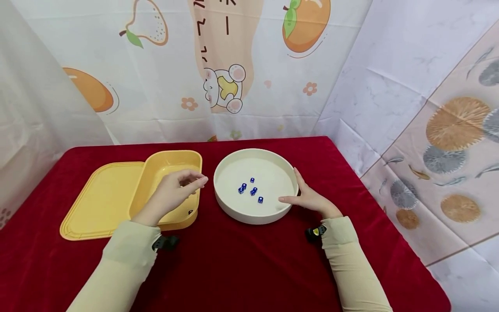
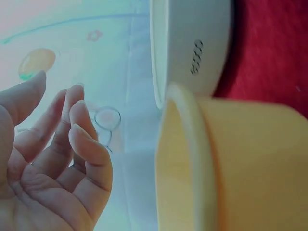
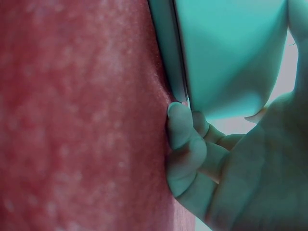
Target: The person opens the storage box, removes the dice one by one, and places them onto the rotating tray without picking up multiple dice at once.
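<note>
Several blue dice (image 1: 252,190) lie in the white round tray (image 1: 230,167). At the tray's right side my right hand (image 1: 309,198) grips its wall, the thumb over the rim and the other fingers outside. In the right wrist view, curled fingers (image 3: 180,122) are against the tray's lower edge (image 3: 179,57). My left hand (image 1: 171,193) hovers above the yellow box (image 1: 134,195), fingers loosely bent with nothing between them. The left wrist view shows this hand (image 2: 57,163) apart from the box's rim (image 2: 185,125).
A flat yellow lid (image 1: 101,195) lies left of the box. One small dark spot (image 1: 190,212) shows inside the box near its front corner; I cannot tell what it is. A red cloth (image 1: 241,264) covers the table, with printed curtains behind and at the right.
</note>
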Available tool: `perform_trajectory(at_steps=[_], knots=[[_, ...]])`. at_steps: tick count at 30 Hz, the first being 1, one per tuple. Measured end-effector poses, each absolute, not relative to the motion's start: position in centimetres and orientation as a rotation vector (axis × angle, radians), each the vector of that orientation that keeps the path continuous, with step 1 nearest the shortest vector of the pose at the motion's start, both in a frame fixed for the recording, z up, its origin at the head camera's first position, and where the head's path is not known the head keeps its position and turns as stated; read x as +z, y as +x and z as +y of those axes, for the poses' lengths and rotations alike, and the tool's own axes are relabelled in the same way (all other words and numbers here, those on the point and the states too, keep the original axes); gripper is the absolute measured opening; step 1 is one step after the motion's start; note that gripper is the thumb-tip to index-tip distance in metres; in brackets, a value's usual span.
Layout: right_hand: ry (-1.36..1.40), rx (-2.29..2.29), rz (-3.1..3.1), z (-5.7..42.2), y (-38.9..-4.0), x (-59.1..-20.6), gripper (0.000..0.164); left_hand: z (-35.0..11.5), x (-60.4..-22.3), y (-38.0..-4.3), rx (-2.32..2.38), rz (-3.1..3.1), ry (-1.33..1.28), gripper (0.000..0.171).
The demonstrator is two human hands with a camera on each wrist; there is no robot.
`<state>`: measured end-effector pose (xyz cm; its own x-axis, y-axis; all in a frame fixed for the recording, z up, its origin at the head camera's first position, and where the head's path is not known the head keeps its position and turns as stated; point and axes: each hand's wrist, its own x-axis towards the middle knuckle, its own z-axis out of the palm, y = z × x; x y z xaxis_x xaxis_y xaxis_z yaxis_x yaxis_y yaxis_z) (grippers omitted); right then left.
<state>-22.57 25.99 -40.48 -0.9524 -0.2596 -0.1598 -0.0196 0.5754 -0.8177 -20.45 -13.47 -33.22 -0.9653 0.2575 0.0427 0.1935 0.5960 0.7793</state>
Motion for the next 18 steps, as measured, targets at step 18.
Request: perform_trajectory(at_steps=[18], knots=[[-0.205,-1.337,2.522,25.9,-22.5,-40.3,0.119,-17.7,-37.6,-21.2,1.360,2.534,0.284,0.034]])
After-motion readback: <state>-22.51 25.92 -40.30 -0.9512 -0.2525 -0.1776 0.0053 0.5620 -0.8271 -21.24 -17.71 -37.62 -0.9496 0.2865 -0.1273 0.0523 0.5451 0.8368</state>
